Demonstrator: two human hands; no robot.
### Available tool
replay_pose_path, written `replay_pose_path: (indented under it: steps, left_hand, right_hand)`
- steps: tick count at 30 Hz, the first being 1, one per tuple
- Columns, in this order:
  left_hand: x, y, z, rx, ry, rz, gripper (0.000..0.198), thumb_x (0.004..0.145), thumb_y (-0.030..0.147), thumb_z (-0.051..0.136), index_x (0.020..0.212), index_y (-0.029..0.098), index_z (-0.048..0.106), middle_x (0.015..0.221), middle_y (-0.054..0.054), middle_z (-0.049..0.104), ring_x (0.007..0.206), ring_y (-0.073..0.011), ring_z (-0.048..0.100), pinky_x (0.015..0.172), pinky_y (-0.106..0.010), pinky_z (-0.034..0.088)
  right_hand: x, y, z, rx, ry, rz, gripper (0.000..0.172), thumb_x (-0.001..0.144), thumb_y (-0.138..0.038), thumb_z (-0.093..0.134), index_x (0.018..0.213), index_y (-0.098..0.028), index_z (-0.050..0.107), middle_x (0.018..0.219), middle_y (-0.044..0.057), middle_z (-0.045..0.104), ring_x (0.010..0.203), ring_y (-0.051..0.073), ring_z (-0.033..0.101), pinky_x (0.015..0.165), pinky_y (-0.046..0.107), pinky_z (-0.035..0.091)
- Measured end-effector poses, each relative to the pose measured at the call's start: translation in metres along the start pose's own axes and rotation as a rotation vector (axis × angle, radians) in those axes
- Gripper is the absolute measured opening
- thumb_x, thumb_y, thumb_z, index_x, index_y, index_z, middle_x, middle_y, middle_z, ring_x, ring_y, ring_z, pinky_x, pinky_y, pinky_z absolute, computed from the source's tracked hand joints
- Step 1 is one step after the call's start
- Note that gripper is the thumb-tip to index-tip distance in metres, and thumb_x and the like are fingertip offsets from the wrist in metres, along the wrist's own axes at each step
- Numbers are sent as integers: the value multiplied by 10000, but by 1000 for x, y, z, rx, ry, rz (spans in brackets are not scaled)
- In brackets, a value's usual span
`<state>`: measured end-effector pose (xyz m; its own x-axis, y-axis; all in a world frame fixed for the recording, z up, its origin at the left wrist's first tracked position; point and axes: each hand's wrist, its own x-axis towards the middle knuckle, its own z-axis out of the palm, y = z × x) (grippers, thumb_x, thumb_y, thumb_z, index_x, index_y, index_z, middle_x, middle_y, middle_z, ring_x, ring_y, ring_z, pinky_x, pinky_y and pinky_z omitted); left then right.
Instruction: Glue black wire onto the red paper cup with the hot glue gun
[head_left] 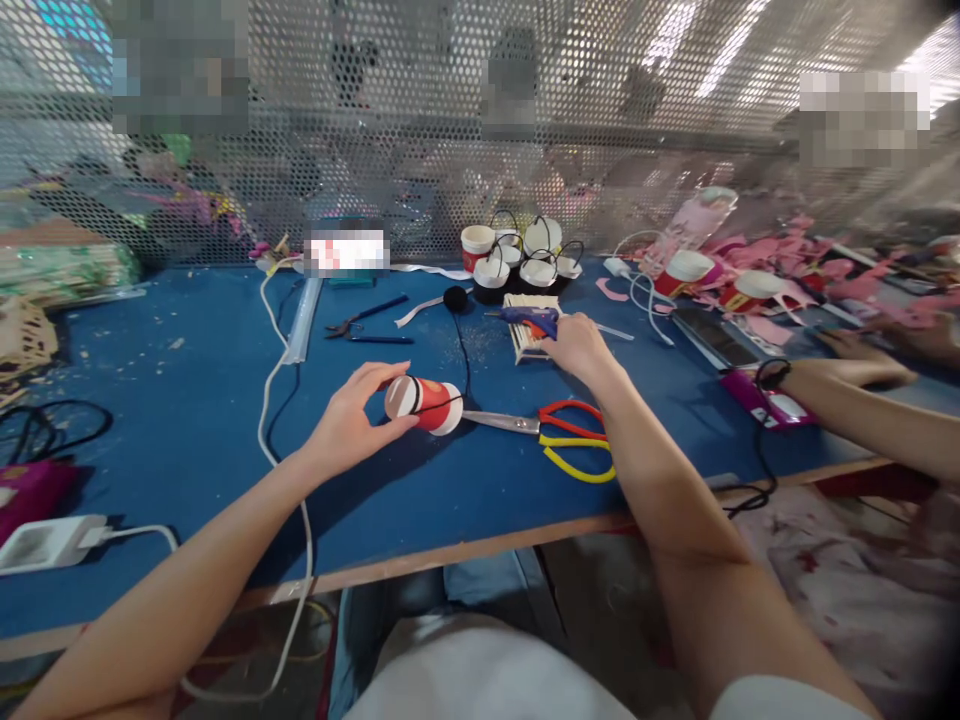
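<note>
My left hand (349,415) is holding a red and white paper cup (436,403). The cup lies tipped on its side over the blue table (217,400), right in front of me. My thumb is on the near side and my fingers are on the far side. A black string (464,350) goes from the cup to a small black ball (454,299).

My right hand (581,345) is wrapped around the handle of a blue and orange glue gun (529,318). The gun is over a little rack (525,350) made of pale sticks. I can't tell if it rests on them.

Big scissors (502,421) with one red and one yellow handle lie between my arms. Their tip is right by the cup. Past my left hand are some pliers (345,328). Behind the rack, white cups (491,272) with black loops stand close together. Off to my right is another person's arm (877,405).
</note>
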<state>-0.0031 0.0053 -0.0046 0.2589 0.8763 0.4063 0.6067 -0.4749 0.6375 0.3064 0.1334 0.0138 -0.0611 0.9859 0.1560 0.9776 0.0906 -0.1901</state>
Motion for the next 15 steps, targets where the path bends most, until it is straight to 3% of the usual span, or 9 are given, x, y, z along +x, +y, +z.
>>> replay_pose_path:
  steps: [5,8,11,13,15]
  left_hand:
    - [0,-4,4,-73,48,-24,560,739,316,691,1249,173,508,1176,-113,570,1034,-217,594,910,-389,501]
    - [1,-10,7,-143,53,-40,566,728,315,705,1244,183,512,1159,-106,591,1010,-207,609,913,-387,503]
    - [2,-16,8,-209,66,-68,571,726,312,710,1247,185,512,1166,-110,606,1027,-213,615,928,-393,497]
    - [2,-18,8,-241,61,-80,576,726,309,713,1250,182,510,1156,-112,619,1027,-214,620,927,-393,498]
    - [1,-20,8,-268,52,-84,584,724,307,716,1254,175,508,1126,-112,639,1005,-210,630,915,-390,504]
  right_hand:
    - [-3,-3,3,96,81,138,418,792,-225,522,1146,-2,529,1057,246,622,969,316,609,798,398,467]
    - [-13,-8,-3,371,151,105,466,761,-217,566,1190,-51,484,993,166,659,858,251,634,733,356,488]
    - [-29,-20,-12,770,25,-84,338,718,-267,650,1023,-141,577,827,54,668,701,177,617,634,297,487]
    - [-43,-31,-16,846,-119,-154,235,745,-363,644,862,-164,601,648,6,617,592,147,577,563,274,467]
    - [-57,-44,-19,831,-202,-186,265,755,-429,635,764,-166,600,584,1,592,539,134,556,523,267,457]
